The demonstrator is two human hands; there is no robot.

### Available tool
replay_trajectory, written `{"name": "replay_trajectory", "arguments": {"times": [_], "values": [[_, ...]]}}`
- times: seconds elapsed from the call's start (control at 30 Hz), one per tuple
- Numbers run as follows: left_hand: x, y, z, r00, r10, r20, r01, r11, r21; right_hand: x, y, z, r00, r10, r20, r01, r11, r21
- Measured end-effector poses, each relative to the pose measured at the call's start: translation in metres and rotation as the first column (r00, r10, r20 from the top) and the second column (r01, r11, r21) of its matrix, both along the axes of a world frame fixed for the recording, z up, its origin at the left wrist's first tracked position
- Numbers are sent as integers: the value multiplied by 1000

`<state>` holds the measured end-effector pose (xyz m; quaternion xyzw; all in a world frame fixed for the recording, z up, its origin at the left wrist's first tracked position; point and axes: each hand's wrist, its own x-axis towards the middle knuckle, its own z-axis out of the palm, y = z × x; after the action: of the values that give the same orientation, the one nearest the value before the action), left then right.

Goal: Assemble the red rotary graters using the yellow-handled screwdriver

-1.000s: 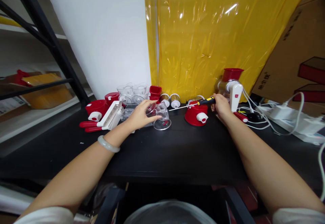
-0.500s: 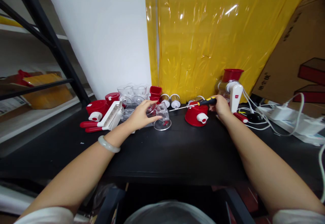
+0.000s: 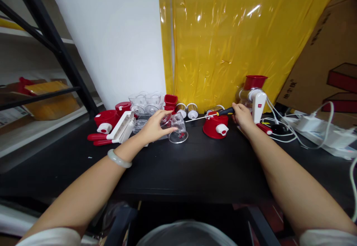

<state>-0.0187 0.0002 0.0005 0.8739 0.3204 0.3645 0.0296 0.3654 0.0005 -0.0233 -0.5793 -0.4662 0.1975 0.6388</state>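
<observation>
My left hand [image 3: 154, 128] is closed around a clear plastic housing [image 3: 178, 121], thumb in front, its round rim low over the black table. In my right hand [image 3: 242, 116] is a screwdriver [image 3: 226, 111], gripped by the end of its black and yellow handle. The long metal shaft points left, and its tip reaches the housing's right side; whether it sits on a screw is too small to tell. Behind the shaft and below the handle stands a red base [image 3: 213, 128] with a white knob [image 3: 222, 129].
White-and-red handle parts [image 3: 122, 129], red bases [image 3: 107, 119] and clear hoppers [image 3: 153, 98] stand on the left. Metal grater drums [image 3: 192, 110] line the back. An assembled rotary grater [image 3: 258, 103], white cables and a power strip [image 3: 337, 147] are on the right.
The screwdriver handle has turned, showing more black and less yellow. My right fingers have shifted toward the handle's end. My left hand and the clear housing stay in place.
</observation>
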Motion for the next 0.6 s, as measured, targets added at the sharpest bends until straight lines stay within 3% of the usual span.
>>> {"name": "replay_trajectory", "arguments": {"times": [0.1,0.3,0.6], "values": [[0,0,0,1000,-8,4,8,1000,5,0,0,1,999,-28,20,29,999,-29],[0,0,-1,1000,-15,11,15,1000,7,-4,-1,5,993,-7,-119,4,1000,-29],[0,0,-1,1000,-17,9,17,1000,2,-8,-2,9,993,-6,-118,7,1000,7]]}}
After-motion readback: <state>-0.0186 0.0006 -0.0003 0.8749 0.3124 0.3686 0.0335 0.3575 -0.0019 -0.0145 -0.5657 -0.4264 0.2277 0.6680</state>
